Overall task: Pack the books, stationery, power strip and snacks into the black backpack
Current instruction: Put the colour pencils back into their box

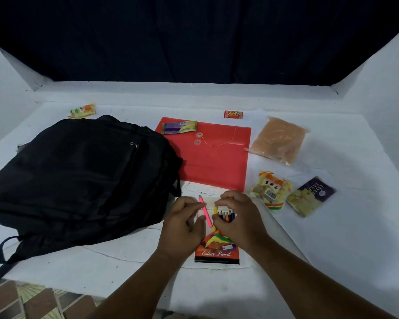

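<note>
The black backpack (78,180) lies flat on the left of the white table. A colour pencil box (217,250) lies at the front centre, its top end open with several pencils (227,215) showing. My left hand (182,224) pinches a pink pencil (205,211) just left of the box opening. My right hand (237,217) curls over the open end of the box and holds it. A red document folder (217,157) lies behind the hands, with a purple and yellow snack packet (179,127) on its far left corner.
Snack packets lie to the right: an orange bag (279,140), a yellow packet (271,188) and a purple packet (311,195). A small red item (233,114) and another yellow snack (82,110) sit at the back. The table's front edge (78,288) runs over tiled floor.
</note>
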